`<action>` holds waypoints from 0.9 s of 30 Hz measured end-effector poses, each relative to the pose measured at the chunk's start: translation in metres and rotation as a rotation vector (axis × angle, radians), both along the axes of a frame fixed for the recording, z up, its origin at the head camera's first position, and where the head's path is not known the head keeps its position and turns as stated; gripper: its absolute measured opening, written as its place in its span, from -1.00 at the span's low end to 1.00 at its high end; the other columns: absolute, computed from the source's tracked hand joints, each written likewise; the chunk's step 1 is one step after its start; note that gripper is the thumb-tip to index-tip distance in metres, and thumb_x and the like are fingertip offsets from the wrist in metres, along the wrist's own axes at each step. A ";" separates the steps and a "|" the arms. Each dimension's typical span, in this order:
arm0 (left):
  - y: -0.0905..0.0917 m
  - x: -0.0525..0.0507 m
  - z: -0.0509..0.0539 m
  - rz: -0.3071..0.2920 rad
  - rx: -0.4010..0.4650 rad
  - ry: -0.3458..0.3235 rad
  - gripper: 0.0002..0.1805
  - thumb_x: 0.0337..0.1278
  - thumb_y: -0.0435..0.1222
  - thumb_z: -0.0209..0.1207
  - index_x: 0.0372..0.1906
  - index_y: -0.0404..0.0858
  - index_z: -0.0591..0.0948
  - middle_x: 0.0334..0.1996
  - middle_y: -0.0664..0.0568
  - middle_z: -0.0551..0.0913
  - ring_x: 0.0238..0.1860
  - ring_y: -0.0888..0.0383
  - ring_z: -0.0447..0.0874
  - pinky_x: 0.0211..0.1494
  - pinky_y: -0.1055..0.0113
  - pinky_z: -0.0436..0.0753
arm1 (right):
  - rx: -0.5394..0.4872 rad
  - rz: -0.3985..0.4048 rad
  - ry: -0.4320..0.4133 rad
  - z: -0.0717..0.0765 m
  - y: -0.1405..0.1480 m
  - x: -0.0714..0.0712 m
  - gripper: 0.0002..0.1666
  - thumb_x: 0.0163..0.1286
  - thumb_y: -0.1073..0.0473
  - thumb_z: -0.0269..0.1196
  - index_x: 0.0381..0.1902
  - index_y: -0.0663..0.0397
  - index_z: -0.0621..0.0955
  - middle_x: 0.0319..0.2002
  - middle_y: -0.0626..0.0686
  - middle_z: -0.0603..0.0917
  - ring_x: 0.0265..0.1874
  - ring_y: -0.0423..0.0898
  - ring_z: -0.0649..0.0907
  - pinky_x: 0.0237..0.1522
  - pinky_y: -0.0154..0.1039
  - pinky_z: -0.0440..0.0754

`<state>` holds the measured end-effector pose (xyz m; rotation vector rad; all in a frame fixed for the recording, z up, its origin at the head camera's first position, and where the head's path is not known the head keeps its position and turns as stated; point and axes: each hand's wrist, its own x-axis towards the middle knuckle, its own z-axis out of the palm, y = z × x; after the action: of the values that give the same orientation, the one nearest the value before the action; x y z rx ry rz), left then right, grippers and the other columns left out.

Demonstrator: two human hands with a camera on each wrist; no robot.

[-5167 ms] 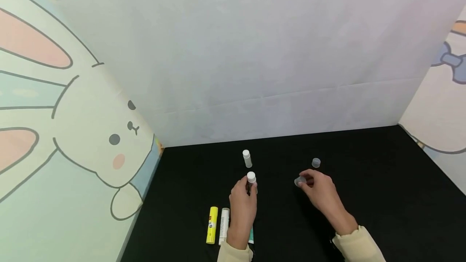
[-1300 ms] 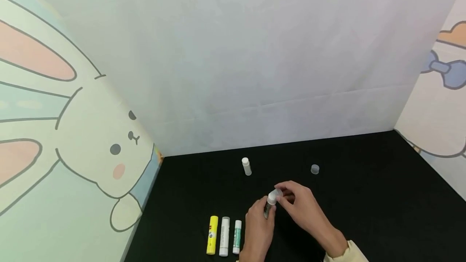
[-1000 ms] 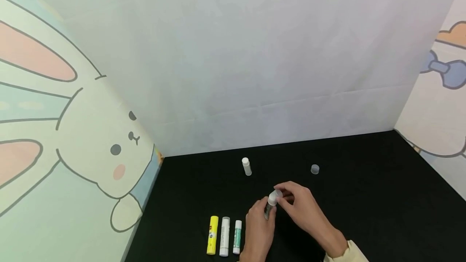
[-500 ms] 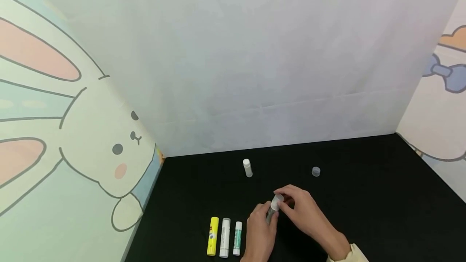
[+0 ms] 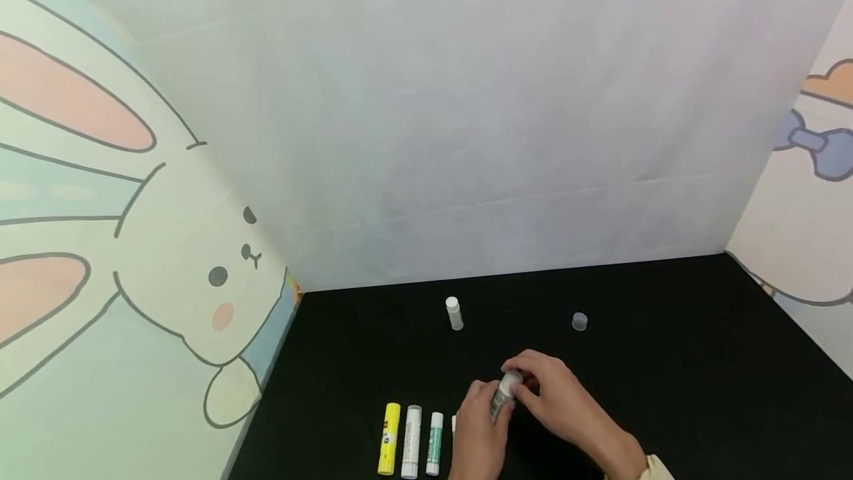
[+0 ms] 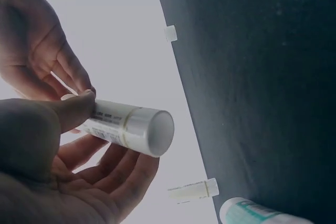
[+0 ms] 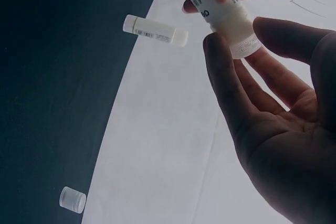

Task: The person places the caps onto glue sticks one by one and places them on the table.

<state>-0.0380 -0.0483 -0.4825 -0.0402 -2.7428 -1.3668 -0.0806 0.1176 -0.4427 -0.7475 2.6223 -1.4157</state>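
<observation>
My left hand [image 5: 480, 432] grips a white glue stick [image 6: 123, 124] by its body, tilted above the black table. With thumb and fingers, my right hand [image 5: 560, 398] pinches the clear cap [image 7: 245, 45], which sits over the white top of this glue stick. Behind both hands, a second white glue stick [image 5: 455, 314] stands upright with its white top bare. A loose clear cap [image 5: 580, 321] rests on the table to the right of it.
Left of my left hand lie a yellow glue stick [image 5: 389, 438], a white glue stick [image 5: 412, 441] and a green-and-white glue stick [image 5: 435, 444] in a row. A further white item [image 5: 454, 424] is mostly hidden by the hand. A pale cloth wall [image 5: 493, 132] rises behind the table.
My left hand has lifted the glue stick off the table, and my right hand has brought the cap to it. Over the last second the cap has slid further over the top.
</observation>
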 end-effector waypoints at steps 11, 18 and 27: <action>-0.003 -0.001 -0.004 -0.057 -0.020 -0.020 -0.78 0.35 -0.25 0.40 0.03 -0.18 0.76 -0.15 0.11 0.77 -0.23 0.25 0.71 -0.26 0.35 0.65 | 0.032 0.068 -0.082 0.001 0.005 -0.001 -0.78 0.43 0.31 0.41 0.01 0.15 0.74 -0.05 0.00 0.76 -0.25 -0.30 0.67 -0.24 -0.32 0.70; -0.003 0.001 -0.004 -0.079 -0.021 -0.014 -0.82 0.34 -0.22 0.40 -0.04 -0.15 0.76 -0.27 0.18 0.73 -0.35 0.36 0.66 -0.38 0.40 0.57 | 0.027 0.093 -0.092 -0.001 0.008 -0.002 -0.79 0.43 0.32 0.40 0.01 0.18 0.74 -0.06 0.03 0.77 -0.22 -0.28 0.71 -0.22 -0.30 0.73; -0.006 0.003 -0.006 -0.095 -0.045 0.023 -0.90 0.32 -0.29 0.40 -0.12 -0.17 0.77 -0.26 0.13 0.79 -0.27 0.33 0.73 -0.34 0.41 0.61 | 0.033 0.098 -0.070 -0.004 0.004 0.002 -0.77 0.41 0.34 0.41 0.00 0.16 0.77 -0.11 -0.05 0.76 -0.27 -0.32 0.69 -0.27 -0.33 0.70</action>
<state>-0.0350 -0.0539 -0.4885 -0.1901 -2.7856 -1.3175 -0.0789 0.1219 -0.4464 -0.7956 2.5133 -1.3441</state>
